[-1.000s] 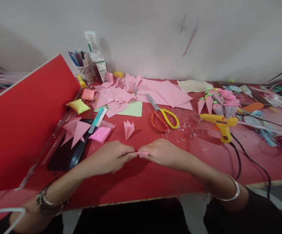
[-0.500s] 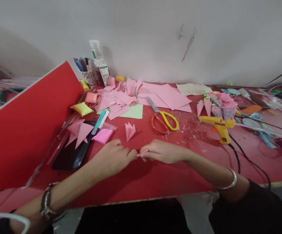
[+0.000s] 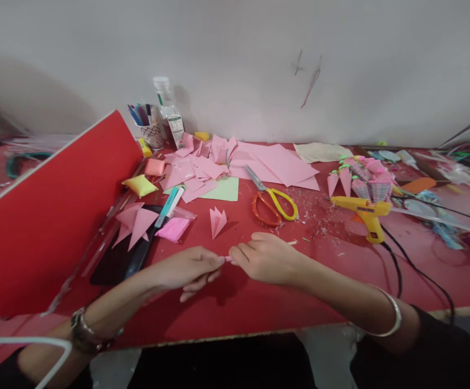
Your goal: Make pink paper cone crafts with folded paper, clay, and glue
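Head view: a small pink paper piece (image 3: 227, 259) sits between the person's two hands, over the near part of the red worktop (image 3: 218, 319). The left hand's (image 3: 196, 265) grip pinches one end of it between thumb and forefinger, the other fingers hanging loosely below; the right hand's (image 3: 265, 258) grip is curled around the opposite end (most of the paper is hidden by the fingers, so its exact fold cannot be told).

Just beyond the hands, a pleated pink paper fan (image 3: 217, 222) stands out against the red surface, touching neither hand. Farther back lie scissors (image 3: 282, 204) with one orange-red handle and one yellow, their blades pointing toward the overlapping pink sheets (image 3: 277, 162). Left of those, loose pink paper cuttings (image 3: 192, 173) partly cover a pale green sheet (image 3: 224, 190).

On the left, folded pink triangles (image 3: 142, 229) rest on a flat black device (image 3: 111, 265), near a pink packet (image 3: 173, 229) and a yellow packet (image 3: 140, 186). On the right, a yellow glue gun (image 3: 362, 208) lies in front of a cluster of small cones (image 3: 370, 183), several with green tops.
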### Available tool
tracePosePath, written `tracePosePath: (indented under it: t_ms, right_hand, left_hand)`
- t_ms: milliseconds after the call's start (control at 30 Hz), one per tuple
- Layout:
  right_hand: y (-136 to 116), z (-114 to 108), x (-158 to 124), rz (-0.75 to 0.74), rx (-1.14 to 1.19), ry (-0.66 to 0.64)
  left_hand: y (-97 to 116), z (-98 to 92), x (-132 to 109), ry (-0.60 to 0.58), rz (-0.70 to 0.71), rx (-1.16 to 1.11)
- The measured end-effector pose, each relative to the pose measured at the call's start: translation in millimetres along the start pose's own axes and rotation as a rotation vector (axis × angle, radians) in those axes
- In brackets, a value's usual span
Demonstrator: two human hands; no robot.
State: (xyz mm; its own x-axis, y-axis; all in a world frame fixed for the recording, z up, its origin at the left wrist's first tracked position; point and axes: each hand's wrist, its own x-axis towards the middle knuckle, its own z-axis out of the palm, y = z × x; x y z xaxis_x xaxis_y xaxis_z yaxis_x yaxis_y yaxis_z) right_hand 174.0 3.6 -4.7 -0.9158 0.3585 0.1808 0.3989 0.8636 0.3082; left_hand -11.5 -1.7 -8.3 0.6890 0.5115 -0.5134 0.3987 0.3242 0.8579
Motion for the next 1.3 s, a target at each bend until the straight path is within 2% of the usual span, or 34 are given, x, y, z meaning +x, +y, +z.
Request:
tracePosePath:
  t_ms: [100, 233, 567, 800, 1033, 1300]
  right_hand:
    - [2.8, 0.2, -1.7, -0.039, -0.119, 0.124]
    - [5.3, 0.3, -3.6, -0.064, -0.16, 0.161]
    - [10.6, 4.3, -7.3, -0.125, -0.215, 0.277]
    - [10.1, -1.5, -5.5, -0.151, -0.193, 0.281]
    - [14.4, -1.4, -4.3, -0.179, -0.193, 0.311]
    - [23.2, 12.5, -1.0, -0.12, -0.142, 0.308]
  left_hand:
    - [-4.9, -0.5, 4.9, -0.083, 0.001, -0.264]
    - [-11.6, -0.2, 9.8, -0.172, -0.012, -0.435]
    - [-9.4, 6.8, 7.2, -0.099, 0.013, -0.39]
    - [-11.1, 4.8, 4.9, -0.182, 0.002, -0.358]
    - [-15.9, 9.2, 7.5, -0.165, 0.061, -0.422]
    - [-11.1, 1.3, 8.9, -0.024, 0.068, -0.314]
